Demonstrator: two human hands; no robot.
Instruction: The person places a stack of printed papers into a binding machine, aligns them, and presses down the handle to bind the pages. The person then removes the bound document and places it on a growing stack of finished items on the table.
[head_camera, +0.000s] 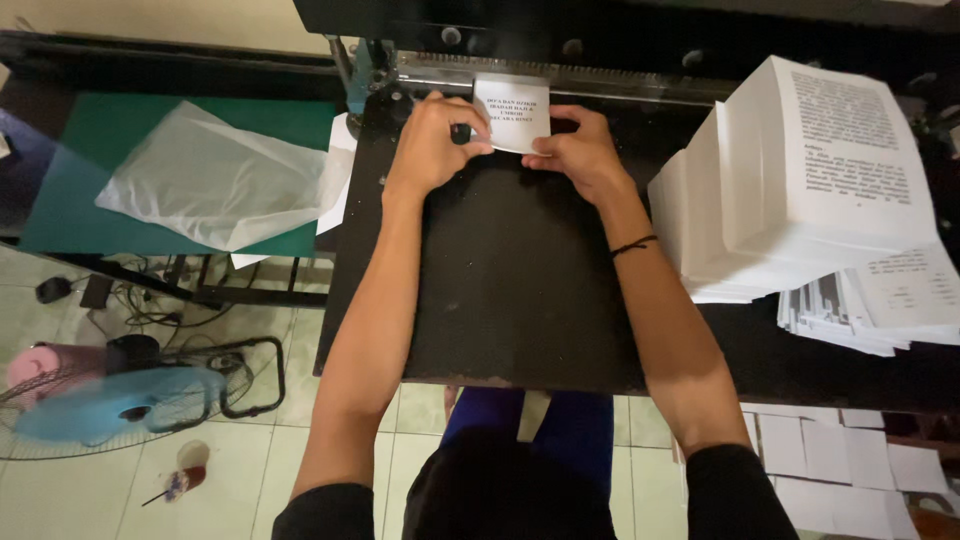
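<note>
Left hand (432, 140) and right hand (575, 150) pinch a small white booklet (512, 112) from both sides against the machine (560, 70) at the black table's (510, 290) far edge.

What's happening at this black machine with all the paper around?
A person holds a small white booklet with both hands, the left hand and right hand pinching its lower corners. Its top edge sits against the metal bar at the back of the black machine bed. A tall stack of printed pages stands to the right, and a clear plastic bag lies on the green table to the left.
</note>
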